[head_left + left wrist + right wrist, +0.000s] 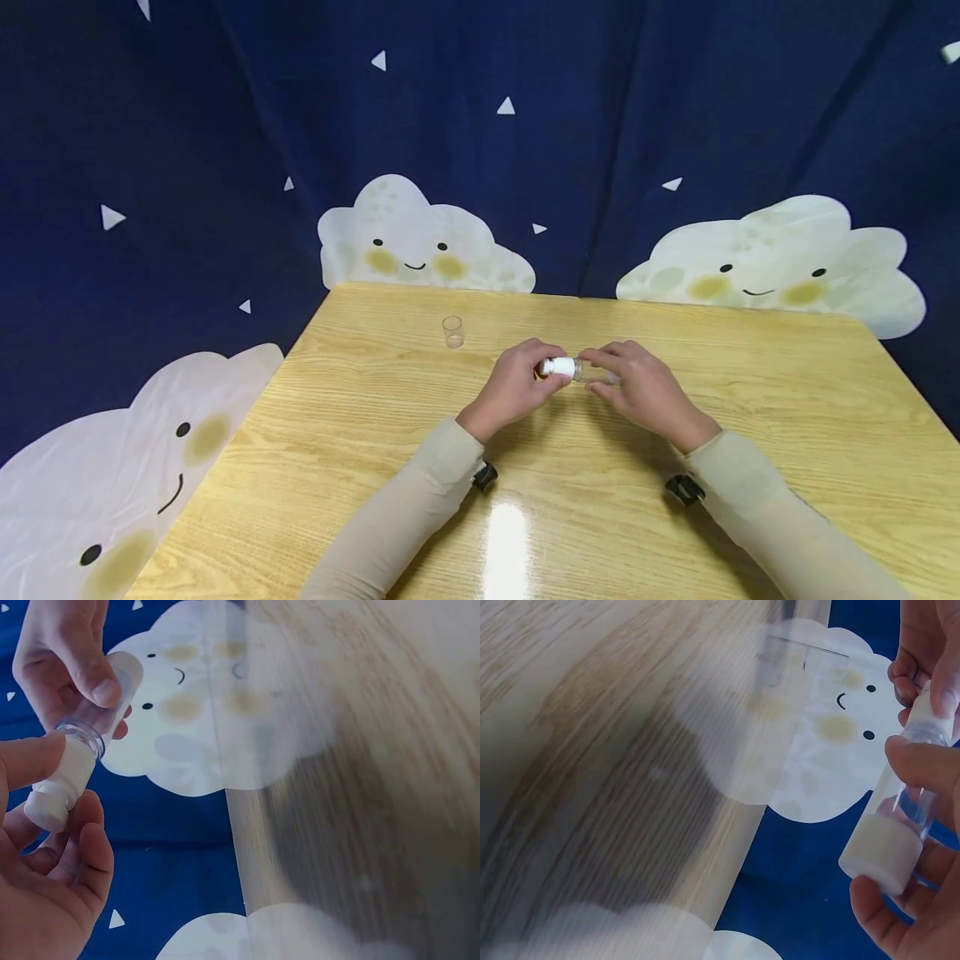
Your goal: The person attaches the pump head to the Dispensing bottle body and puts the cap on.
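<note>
Both hands hold a small clear pump bottle (883, 851) sideways above the table, one at each end. My left hand (513, 382) pinches its white pump top (71, 769) between thumb and fingers, the nozzle end pointing left. On the other side, my right hand (645, 389) grips the see-through body, thumb along one side and fingers curled around the other. A white bottom shows through the clear wall in the right wrist view. Where top and body meet, a clear ringed neck (84, 735) lies between the two hands. Fingers cover part of the body.
A clear open cylinder (453, 332), like a cap, stands on the wooden table (360, 400) to the left, beyond the left hand. Behind the table hangs a dark blue curtain (570, 150) with clouds and white triangles.
</note>
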Tool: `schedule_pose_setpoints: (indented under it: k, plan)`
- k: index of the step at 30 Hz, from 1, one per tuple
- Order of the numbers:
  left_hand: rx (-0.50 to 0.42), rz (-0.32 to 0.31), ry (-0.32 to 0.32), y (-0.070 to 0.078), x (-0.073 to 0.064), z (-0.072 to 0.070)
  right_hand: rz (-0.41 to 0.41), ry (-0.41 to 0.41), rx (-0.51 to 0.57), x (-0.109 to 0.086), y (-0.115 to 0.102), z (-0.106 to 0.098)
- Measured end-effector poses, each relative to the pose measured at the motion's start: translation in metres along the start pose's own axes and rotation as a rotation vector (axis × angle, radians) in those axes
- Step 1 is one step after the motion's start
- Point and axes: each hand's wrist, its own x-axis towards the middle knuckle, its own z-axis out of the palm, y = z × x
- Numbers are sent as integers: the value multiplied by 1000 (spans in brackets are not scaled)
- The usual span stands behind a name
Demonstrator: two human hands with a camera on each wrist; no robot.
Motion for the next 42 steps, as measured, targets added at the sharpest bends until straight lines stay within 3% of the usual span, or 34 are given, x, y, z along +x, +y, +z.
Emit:
schedule_pose_setpoints:
  k: [7,30,32,34,38,42]
  plan:
    - [-4,0,4,0,1,0,-9,-3,-11,2,-1,-1]
    - [-17,28,-20,-3,6,-1,68,-41,60,-2,1,2]
    - [-51,-4,-29,-4,6,-1,72,-46,64,-2,2,2]
    - [-97,-78,-16,-5,6,-1,77,-50,67,-2,2,2]
    - [-142,-229,69,-7,5,0,94,-52,75,-1,1,1]
    - [-140,-268,97,-8,5,-2,109,-50,80,0,2,-1]
